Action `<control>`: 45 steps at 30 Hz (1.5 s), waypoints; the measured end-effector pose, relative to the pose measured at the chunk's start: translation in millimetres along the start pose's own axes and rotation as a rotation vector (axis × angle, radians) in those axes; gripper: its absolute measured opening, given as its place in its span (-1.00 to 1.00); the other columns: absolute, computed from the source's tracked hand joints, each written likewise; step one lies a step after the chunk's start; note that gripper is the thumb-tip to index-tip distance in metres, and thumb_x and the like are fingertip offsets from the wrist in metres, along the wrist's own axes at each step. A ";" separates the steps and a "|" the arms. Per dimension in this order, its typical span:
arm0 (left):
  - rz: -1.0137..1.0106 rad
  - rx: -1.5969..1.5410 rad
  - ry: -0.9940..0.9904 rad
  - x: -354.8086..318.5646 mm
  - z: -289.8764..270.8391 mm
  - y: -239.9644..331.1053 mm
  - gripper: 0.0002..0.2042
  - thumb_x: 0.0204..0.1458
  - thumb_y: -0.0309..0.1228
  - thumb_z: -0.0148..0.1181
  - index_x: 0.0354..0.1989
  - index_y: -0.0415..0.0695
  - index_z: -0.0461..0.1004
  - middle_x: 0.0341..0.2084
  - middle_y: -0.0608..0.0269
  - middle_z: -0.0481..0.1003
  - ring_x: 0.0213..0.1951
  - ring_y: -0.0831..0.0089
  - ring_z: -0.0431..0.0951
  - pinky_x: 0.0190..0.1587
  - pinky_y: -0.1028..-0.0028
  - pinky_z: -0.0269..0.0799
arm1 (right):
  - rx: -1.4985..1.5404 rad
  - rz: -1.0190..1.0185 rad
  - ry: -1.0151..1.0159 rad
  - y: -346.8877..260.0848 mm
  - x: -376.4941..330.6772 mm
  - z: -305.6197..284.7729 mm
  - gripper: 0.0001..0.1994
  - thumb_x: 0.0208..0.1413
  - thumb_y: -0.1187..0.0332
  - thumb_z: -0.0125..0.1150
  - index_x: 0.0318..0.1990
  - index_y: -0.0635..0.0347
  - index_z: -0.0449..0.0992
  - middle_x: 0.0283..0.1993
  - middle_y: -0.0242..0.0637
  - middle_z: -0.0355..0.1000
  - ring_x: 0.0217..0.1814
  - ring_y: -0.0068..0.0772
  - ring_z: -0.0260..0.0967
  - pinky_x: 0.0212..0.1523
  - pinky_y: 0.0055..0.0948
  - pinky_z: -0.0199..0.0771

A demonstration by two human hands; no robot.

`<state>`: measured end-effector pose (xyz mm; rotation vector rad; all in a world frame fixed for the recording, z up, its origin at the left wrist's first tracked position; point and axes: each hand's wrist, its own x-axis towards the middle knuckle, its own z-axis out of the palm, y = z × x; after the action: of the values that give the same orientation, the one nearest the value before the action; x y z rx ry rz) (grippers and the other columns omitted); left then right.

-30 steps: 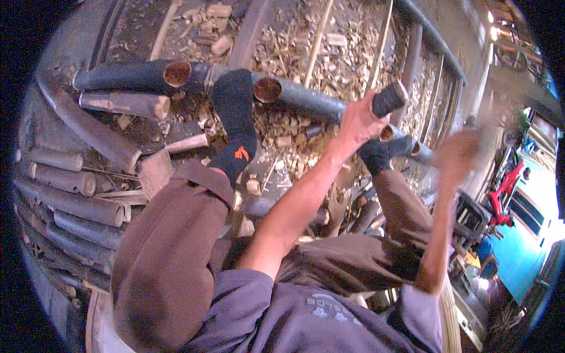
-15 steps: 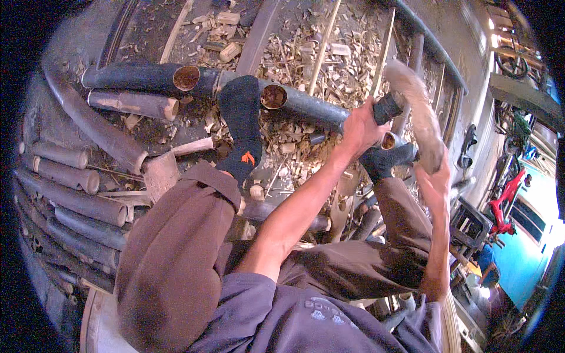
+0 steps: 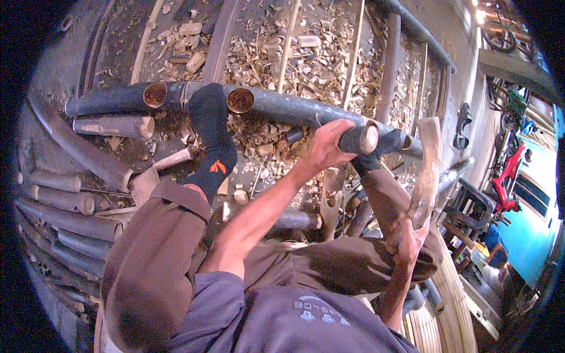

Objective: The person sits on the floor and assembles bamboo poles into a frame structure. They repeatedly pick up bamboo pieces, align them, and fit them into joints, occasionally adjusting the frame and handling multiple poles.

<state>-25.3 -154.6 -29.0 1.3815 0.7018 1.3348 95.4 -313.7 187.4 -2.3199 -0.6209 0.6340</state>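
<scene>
Cylinder (image 3: pixel 356 140) and club (image 3: pixel 427 167) occupy hands (image 3: pixel 328 146) (image 3: pixel 410 236), left outstretched.

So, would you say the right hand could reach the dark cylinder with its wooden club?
Probably yes: the right hand holds the wooden club nearby, and nothing visible blocks the dark cylinder.

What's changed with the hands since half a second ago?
The right hand has drawn the club toward the body, farther from the dark piece. The left hand has brought that piece nearer the body, its pale end now showing. Both grips hold; the long pole stays put.
</scene>
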 end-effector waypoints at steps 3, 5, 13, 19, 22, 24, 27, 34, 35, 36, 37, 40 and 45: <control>-0.433 -0.481 0.427 30.3 -6.6 -17.8 -0.65 -0.26 -0.46 0.35 -0.21 -0.15 0.45 -0.36 0.24 0.50 -0.38 0.35 0.52 -0.16 0.29 0.48 | -0.043 0.019 0.073 13.1 -1.7 3.8 -0.54 -0.06 0.40 0.16 0.06 0.28 0.31 -0.35 -0.33 0.35 -0.44 -0.50 0.27 -0.41 -0.51 0.31; -0.547 -0.650 0.519 36.3 -13.3 -9.0 -0.67 -0.24 -0.48 0.33 -0.22 -0.17 0.45 -0.43 0.29 0.49 -0.41 0.43 0.50 -0.19 0.35 0.47 | -0.061 0.032 0.106 10.7 -0.7 10.9 -0.57 -0.05 0.36 0.18 0.02 0.27 0.33 -0.34 -0.34 0.35 -0.43 -0.50 0.26 -0.40 -0.51 0.29; 0.004 0.286 -0.123 27.5 16.8 30.8 -0.54 -0.34 -0.40 0.43 -0.16 -0.02 0.45 -0.33 0.10 0.53 -0.25 0.05 0.55 -0.11 0.22 0.45 | 0.005 0.007 0.040 -3.7 0.0 21.9 -0.65 0.00 0.38 0.18 -0.05 0.28 0.31 -0.44 -0.37 0.32 -0.52 -0.50 0.29 -0.48 -0.49 0.34; -0.092 -0.186 -0.101 15.8 30.1 15.1 -0.46 -0.43 -0.36 0.47 -0.15 -0.01 0.40 -0.34 0.14 0.49 -0.24 0.08 0.53 -0.18 0.20 0.41 | 0.014 -0.058 0.063 5.0 -5.7 13.4 -0.65 0.01 0.42 0.19 -0.05 0.28 0.30 -0.46 -0.35 0.32 -0.54 -0.49 0.29 -0.51 -0.49 0.36; 0.026 0.096 -0.081 10.9 30.4 20.3 -0.52 -0.34 -0.33 0.40 -0.14 -0.04 0.40 -0.29 0.12 0.50 -0.20 0.06 0.52 -0.14 0.19 0.39 | 0.062 -0.066 0.046 7.8 -5.6 13.6 -0.68 0.01 0.42 0.18 -0.08 0.28 0.30 -0.46 -0.34 0.32 -0.53 -0.49 0.29 -0.51 -0.49 0.37; -0.042 0.161 -0.077 9.7 24.7 19.1 -0.53 -0.32 -0.35 0.38 -0.15 -0.06 0.39 -0.31 0.11 0.49 -0.17 0.04 0.50 -0.10 0.16 0.37 | 0.033 -0.068 0.067 3.2 -8.0 15.1 -0.69 0.01 0.43 0.18 -0.09 0.28 0.31 -0.46 -0.34 0.32 -0.53 -0.49 0.29 -0.51 -0.49 0.37; -0.029 0.150 -0.034 8.3 22.0 13.9 -0.53 -0.33 -0.36 0.38 -0.15 -0.05 0.40 -0.34 0.12 0.48 -0.20 0.04 0.50 -0.14 0.16 0.38 | 0.041 -0.072 0.064 5.4 -6.8 13.4 -0.70 0.00 0.44 0.18 -0.10 0.28 0.31 -0.46 -0.34 0.32 -0.53 -0.49 0.29 -0.51 -0.49 0.37; -0.054 0.146 -0.012 8.7 25.8 7.9 -0.51 -0.38 -0.40 0.41 -0.17 -0.07 0.40 -0.39 0.11 0.47 -0.25 0.03 0.51 -0.18 0.18 0.41 | 0.006 -0.039 0.091 -0.7 -9.2 18.3 -0.68 -0.01 0.47 0.17 -0.07 0.29 0.31 -0.45 -0.35 0.33 -0.53 -0.49 0.30 -0.51 -0.50 0.36; -0.042 0.144 0.005 9.4 26.1 7.8 -0.51 -0.39 -0.40 0.42 -0.17 -0.07 0.39 -0.40 0.10 0.47 -0.25 0.03 0.51 -0.18 0.18 0.41 | 0.012 -0.032 0.085 -0.9 -9.3 17.6 -0.67 -0.01 0.47 0.18 -0.06 0.29 0.31 -0.45 -0.34 0.34 -0.53 -0.50 0.30 -0.51 -0.51 0.36; -0.031 0.141 0.023 9.8 26.5 7.7 -0.51 -0.40 -0.41 0.42 -0.18 -0.07 0.39 -0.40 0.10 0.47 -0.25 0.02 0.51 -0.19 0.18 0.42 | 0.017 -0.026 0.078 -1.6 -9.9 16.0 -0.66 -0.01 0.47 0.18 -0.05 0.29 0.31 -0.45 -0.34 0.34 -0.52 -0.50 0.30 -0.51 -0.51 0.35; -0.037 0.124 0.006 10.8 26.0 6.9 -0.51 -0.39 -0.40 0.43 -0.18 -0.08 0.39 -0.41 0.10 0.47 -0.27 0.02 0.51 -0.21 0.19 0.43 | 0.022 -0.020 0.071 -2.8 -10.3 15.0 -0.64 -0.01 0.46 0.19 -0.04 0.29 0.31 -0.45 -0.33 0.35 -0.52 -0.51 0.31 -0.50 -0.52 0.35; -0.078 0.073 0.001 17.5 23.2 3.1 -0.52 -0.37 -0.40 0.44 -0.18 -0.08 0.39 -0.44 0.07 0.48 -0.32 0.01 0.52 -0.27 0.21 0.46 | -0.094 -0.160 0.197 -11.2 -10.2 18.1 -0.59 -0.02 0.43 0.26 -0.01 0.27 0.30 -0.44 -0.34 0.36 -0.52 -0.54 0.29 -0.49 -0.54 0.32; -0.277 0.021 0.123 38.5 11.0 9.7 -0.53 -0.33 -0.38 0.41 -0.17 -0.12 0.37 -0.50 0.02 0.51 -0.42 0.05 0.56 -0.34 0.27 0.49 | -0.031 -0.376 0.119 -94.5 1.8 16.5 -0.74 0.12 0.21 0.15 -0.26 0.25 0.41 -0.45 -0.33 0.38 -0.47 -0.51 0.31 -0.41 -0.49 0.35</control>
<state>-9.2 -125.0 -5.2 1.1760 0.9559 1.2002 62.5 -241.0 240.5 -2.1680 -0.9829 0.3112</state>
